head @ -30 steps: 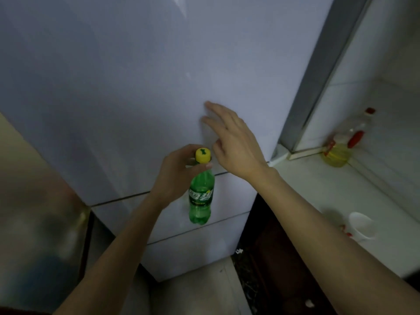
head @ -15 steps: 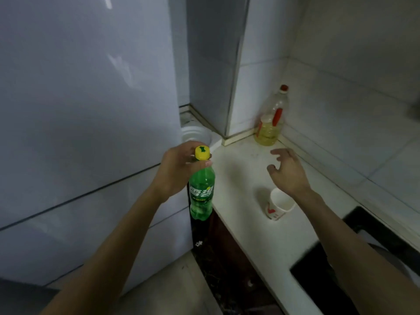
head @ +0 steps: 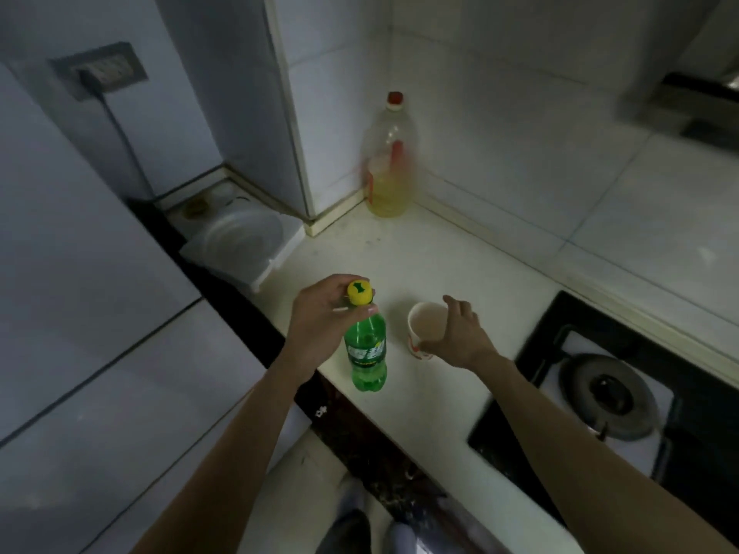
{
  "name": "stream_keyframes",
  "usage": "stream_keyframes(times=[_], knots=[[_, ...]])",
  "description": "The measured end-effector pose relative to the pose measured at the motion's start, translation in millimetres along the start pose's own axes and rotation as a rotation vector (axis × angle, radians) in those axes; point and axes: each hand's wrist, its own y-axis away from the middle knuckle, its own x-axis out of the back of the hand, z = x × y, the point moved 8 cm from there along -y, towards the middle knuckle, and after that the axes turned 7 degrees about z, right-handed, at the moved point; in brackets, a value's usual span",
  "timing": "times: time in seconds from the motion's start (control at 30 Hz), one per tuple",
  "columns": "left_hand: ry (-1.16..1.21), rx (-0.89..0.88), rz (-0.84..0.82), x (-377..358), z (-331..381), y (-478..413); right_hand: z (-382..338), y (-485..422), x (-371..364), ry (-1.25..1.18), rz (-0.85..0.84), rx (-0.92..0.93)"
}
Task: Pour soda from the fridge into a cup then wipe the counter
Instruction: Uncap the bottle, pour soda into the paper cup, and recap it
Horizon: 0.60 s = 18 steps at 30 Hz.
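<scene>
The fridge (head: 80, 313) is now shut behind, and the view has swung to the counter (head: 400, 253). The left hand (head: 320, 317) is gripping the bottle (head: 366, 353) by its neck over the counter's front edge. The right hand (head: 460, 333), fingers spread, is now reaching around the cup (head: 426, 327) beside it, so pouring looks next.

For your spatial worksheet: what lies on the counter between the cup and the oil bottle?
Nothing: the head view shows bare counter between cup and oil bottle.
</scene>
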Motion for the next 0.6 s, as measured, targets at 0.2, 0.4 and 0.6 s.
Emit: stream_keyframes(times=[0.2,0.4,0.6], knots=[[-0.131,-0.051,-0.146,-21,-8,-38,-2,-16,-24,0.047,0.043,-0.048],[-0.163,-0.056,-0.228,-25,-17,-60,-2,-19,-30,0.084,0.169,-0.125],[-0.209,-0.077,-0.352,-46,-25,-67,13,2,-15,-0.026,0.265,-0.272]])
